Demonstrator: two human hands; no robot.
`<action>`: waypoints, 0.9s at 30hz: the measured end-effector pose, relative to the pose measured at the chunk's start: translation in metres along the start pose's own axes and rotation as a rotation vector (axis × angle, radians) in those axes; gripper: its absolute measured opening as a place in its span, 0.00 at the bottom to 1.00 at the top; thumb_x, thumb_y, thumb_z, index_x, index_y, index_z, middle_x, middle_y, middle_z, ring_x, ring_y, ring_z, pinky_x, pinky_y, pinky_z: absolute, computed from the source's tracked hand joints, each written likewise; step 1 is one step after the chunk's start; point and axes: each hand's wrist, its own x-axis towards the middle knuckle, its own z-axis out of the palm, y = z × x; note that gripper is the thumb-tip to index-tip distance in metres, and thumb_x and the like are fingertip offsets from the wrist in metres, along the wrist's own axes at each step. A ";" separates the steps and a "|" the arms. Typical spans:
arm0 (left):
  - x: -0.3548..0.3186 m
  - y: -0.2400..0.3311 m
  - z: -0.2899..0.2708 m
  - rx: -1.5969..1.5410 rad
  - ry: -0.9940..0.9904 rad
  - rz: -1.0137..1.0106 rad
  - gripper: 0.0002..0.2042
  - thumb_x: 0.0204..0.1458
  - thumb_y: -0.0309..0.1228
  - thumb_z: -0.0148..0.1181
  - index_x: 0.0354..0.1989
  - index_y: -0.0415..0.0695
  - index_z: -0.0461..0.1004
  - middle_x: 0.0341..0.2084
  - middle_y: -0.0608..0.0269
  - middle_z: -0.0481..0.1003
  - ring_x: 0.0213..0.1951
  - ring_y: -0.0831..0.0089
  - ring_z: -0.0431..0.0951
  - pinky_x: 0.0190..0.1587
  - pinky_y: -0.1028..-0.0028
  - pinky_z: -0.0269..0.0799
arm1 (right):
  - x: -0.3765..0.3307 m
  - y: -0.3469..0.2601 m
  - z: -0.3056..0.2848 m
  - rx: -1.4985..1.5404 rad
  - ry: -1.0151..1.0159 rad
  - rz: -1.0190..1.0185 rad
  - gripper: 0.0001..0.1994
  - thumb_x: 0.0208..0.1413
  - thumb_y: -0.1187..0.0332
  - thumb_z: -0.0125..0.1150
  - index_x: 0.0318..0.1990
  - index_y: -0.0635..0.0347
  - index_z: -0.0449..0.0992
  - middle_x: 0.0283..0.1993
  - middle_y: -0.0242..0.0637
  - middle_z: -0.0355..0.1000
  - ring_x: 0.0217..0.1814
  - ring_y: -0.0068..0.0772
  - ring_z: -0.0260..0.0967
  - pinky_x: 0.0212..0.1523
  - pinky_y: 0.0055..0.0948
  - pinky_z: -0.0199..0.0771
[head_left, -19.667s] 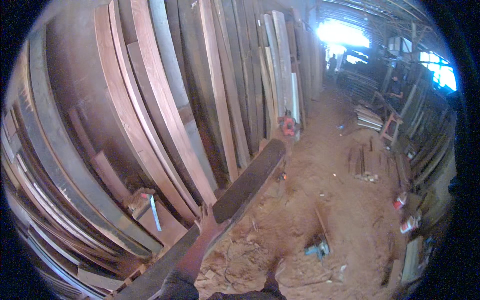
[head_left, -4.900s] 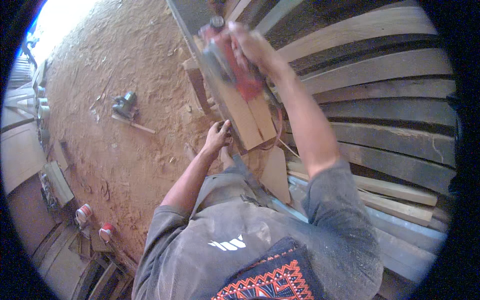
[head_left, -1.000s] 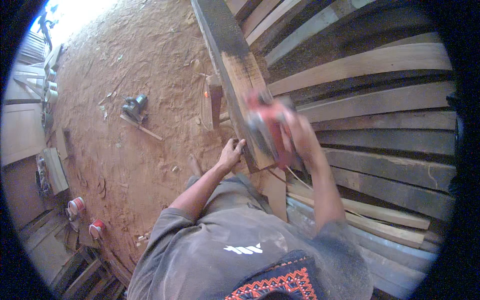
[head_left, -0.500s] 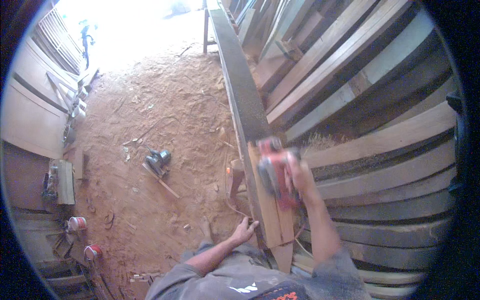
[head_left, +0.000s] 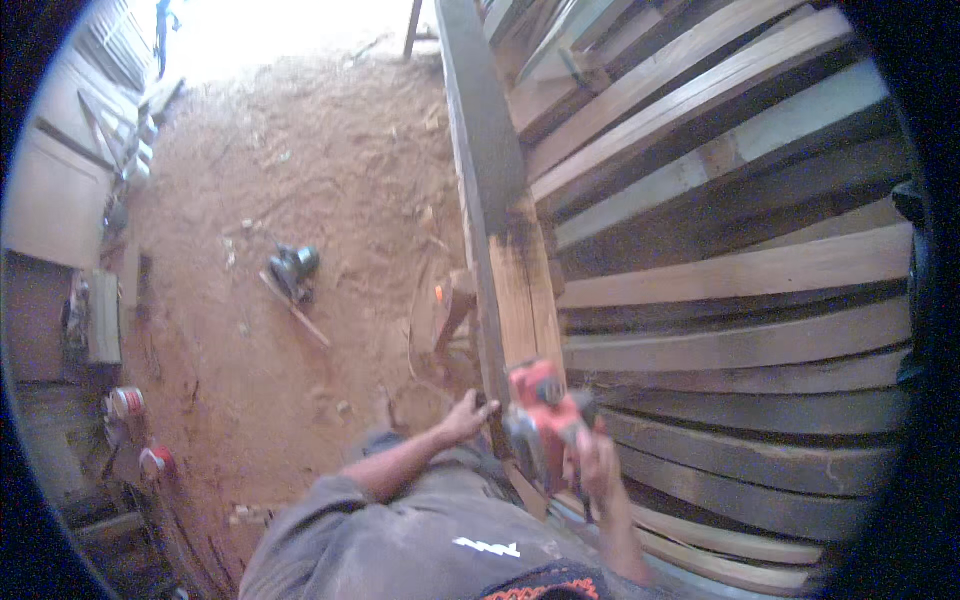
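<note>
A red electric planer rests near the close end of a long wooden beam, with my right hand closed round its rear handle. Behind the planer runs a strip of pale, freshly bared wood; farther off, the beam's top is dark grey. My left hand is beside the beam's left edge, thumb and fingers pinched. A thin power cord loops down to it and appears to pass between the fingers. The planer's underside is hidden.
Many stacked planks fill the right side. Under the beam stands a wooden support. Another power tool lies on the sandy brown floor at left, near a thin stick. Paint tins and panels line the left wall.
My right hand has drawn the planer back toward me along the beam, uncovering more pale wood. My left hand stays by the beam's edge. The whole view has shifted slightly.
</note>
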 end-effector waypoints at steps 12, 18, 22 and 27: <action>0.002 -0.005 0.004 -0.030 0.115 0.165 0.35 0.61 0.57 0.58 0.59 0.32 0.66 0.51 0.33 0.76 0.56 0.41 0.76 0.59 0.55 0.71 | 0.273 -0.138 0.047 0.200 -0.100 -0.362 0.27 0.71 0.45 0.43 0.39 0.58 0.81 0.24 0.32 0.71 0.21 0.28 0.67 0.24 0.36 0.70; -0.006 -0.021 -0.006 -0.339 -0.009 0.045 0.33 0.62 0.51 0.62 0.65 0.37 0.67 0.52 0.52 0.78 0.51 0.67 0.80 0.51 0.67 0.77 | 0.286 -0.111 0.042 0.196 -0.188 -0.250 0.29 0.70 0.39 0.41 0.44 0.55 0.78 0.21 0.25 0.63 0.17 0.19 0.60 0.20 0.26 0.62; -0.030 -0.075 -0.066 -0.380 0.065 -0.129 0.31 0.63 0.53 0.60 0.64 0.40 0.69 0.52 0.56 0.78 0.50 0.67 0.81 0.43 0.68 0.78 | 0.091 0.005 0.007 -0.063 -0.136 -0.246 0.27 0.70 0.42 0.42 0.41 0.57 0.77 0.20 0.28 0.64 0.17 0.23 0.62 0.19 0.30 0.62; -0.090 -0.144 -0.163 -0.371 0.344 -0.383 0.24 0.63 0.45 0.62 0.59 0.40 0.71 0.42 0.60 0.78 0.42 0.74 0.78 0.40 0.71 0.75 | -0.061 0.028 0.025 -0.028 0.151 -0.228 0.28 0.70 0.45 0.41 0.29 0.59 0.76 0.16 0.31 0.66 0.17 0.29 0.66 0.20 0.33 0.64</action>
